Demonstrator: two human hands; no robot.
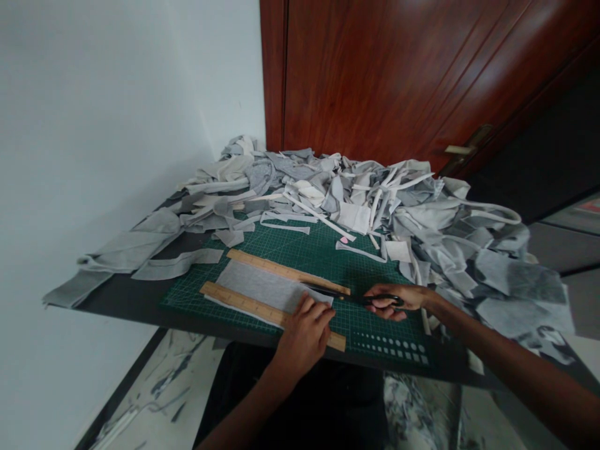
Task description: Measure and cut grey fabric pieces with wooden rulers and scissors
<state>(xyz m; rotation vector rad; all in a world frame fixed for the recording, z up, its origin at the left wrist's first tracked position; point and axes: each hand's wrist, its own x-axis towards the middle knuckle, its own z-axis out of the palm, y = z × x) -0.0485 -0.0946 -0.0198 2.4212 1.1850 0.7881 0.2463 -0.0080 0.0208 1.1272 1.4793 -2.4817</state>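
Observation:
A grey fabric piece point(262, 284) lies flat on a green cutting mat point(281, 234). One wooden ruler point(248, 303) rests across its near side. Another wooden ruler point(276, 269) runs along its far edge. My left hand point(302, 334) lies over the near ruler, fingertips pressing on the fabric's right end. Black scissors point(356, 299) are in my right hand point(403, 297), fingers closed round the handles. Their blades point left along the fabric's far edge beside the far ruler. Whether the blades are apart is too small to tell.
Grey and off-white fabric scraps point(356, 215) are heaped along the back and right of the dark table point(126, 300). A small pink piece point(344, 240) lies on the mat. Behind stands a brown wooden door point(365, 81), with a white wall point(117, 94) at left. Scraps litter the floor.

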